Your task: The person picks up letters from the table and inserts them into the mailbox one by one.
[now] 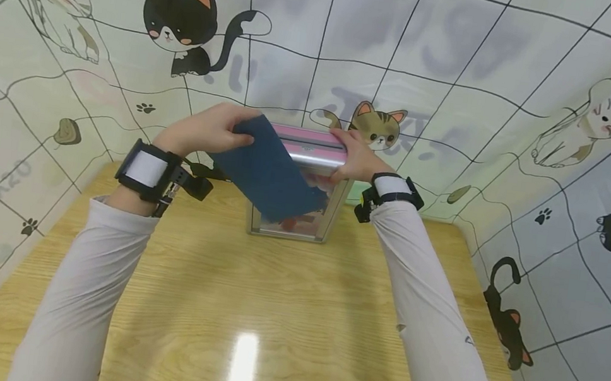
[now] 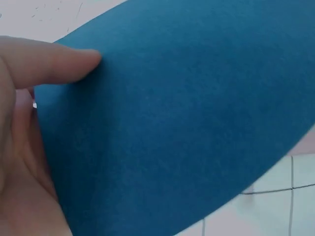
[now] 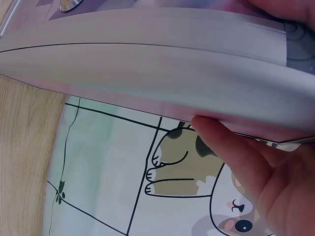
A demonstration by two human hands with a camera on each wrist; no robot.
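Note:
My left hand (image 1: 206, 131) pinches a blue sheet of paper (image 1: 270, 170) at its upper corner, thumb on the near face. The paper hangs slanting down to the right, across the front of a pink and silver box (image 1: 315, 161). Its lower right edge looks ragged. In the left wrist view the blue paper (image 2: 182, 113) bows and fills most of the picture. A dark slot runs along the box's top, and its front is see-through with reddish bits inside. My right hand (image 1: 361, 157) grips the box's top at the right end, fingers behind and thumb in front.
The box stands at the back of a wooden table (image 1: 202, 286). Close behind it rises a backdrop (image 1: 299, 12) printed with cats and grid lines, which also closes in both sides. A dark object (image 1: 207, 171) shows behind the left wrist's camera strap.

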